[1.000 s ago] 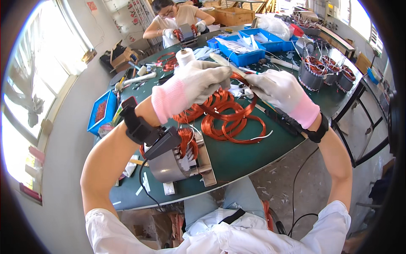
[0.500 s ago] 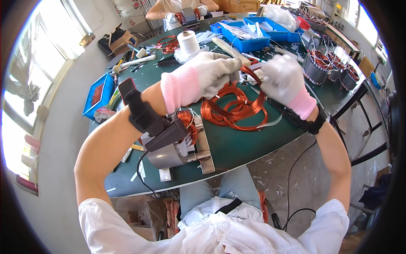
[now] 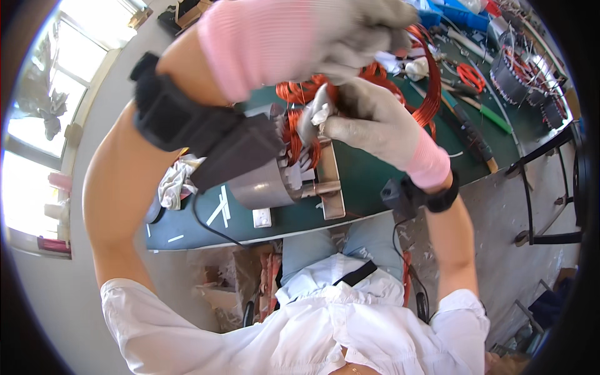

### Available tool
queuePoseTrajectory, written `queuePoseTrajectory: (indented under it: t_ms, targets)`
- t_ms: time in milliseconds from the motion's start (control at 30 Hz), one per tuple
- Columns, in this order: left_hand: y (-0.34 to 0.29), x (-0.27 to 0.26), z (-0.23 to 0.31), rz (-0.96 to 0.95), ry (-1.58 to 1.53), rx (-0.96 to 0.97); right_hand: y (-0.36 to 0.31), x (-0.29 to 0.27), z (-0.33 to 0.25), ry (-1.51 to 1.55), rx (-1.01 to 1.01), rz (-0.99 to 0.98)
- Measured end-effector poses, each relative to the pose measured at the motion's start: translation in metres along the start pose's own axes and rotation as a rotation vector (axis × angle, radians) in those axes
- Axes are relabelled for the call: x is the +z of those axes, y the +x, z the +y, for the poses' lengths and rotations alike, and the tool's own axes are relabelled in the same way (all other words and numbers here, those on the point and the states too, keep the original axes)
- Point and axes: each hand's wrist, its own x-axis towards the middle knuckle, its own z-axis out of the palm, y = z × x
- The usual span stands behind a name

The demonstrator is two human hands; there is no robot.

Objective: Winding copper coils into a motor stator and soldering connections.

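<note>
My left hand, in a white glove with a pink cuff, is raised over the bench. Its fingers close on a coil of copper wire that hangs down in a loop to the right. My right hand, gloved alike, is just below and curls its fingers together; what they pinch is hidden. Close by its fingertips is a motor stator, a grey metal cylinder lying on its side in a metal stand. Copper windings and white insulating slips come out of its end. More copper coils lie behind, partly covered by my hands.
Right of the hands lie red-handled scissors, a green-handled tool and a dark rod-shaped tool. Several wound stators stand at the far right. A crumpled rag and paper strips are at the left.
My left hand has come up and nearer, lifting a copper coil off the pile. My right hand has moved left and down toward the stator. The view has tilted lower.
</note>
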Motion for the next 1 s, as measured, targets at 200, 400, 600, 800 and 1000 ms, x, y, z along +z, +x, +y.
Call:
queuePoseTrajectory:
  t_ms: [200,400,600,800,1000]
  targets:
    - [-0.014,-0.027,-0.046,-0.029,-0.033,-0.009,-0.001,-0.01,0.013,0.319,0.329,-0.074]
    - [-0.006,-0.019,-0.068,0.524,0.2,0.117,-0.016,0.015,0.035,-1.091,-0.252,0.513]
    - [0.009,-0.007,-0.055,0.409,1.114,0.418,-0.002,0.005,0.027,-0.321,-0.169,0.817]
    - [0.007,-0.054,-0.071,0.083,0.499,0.001,-0.018,-0.012,0.026,-0.108,0.051,0.759]
    - [0.006,-0.048,-0.064,-0.353,1.288,-0.234,-0.057,-0.012,0.036,0.225,0.325,0.444]
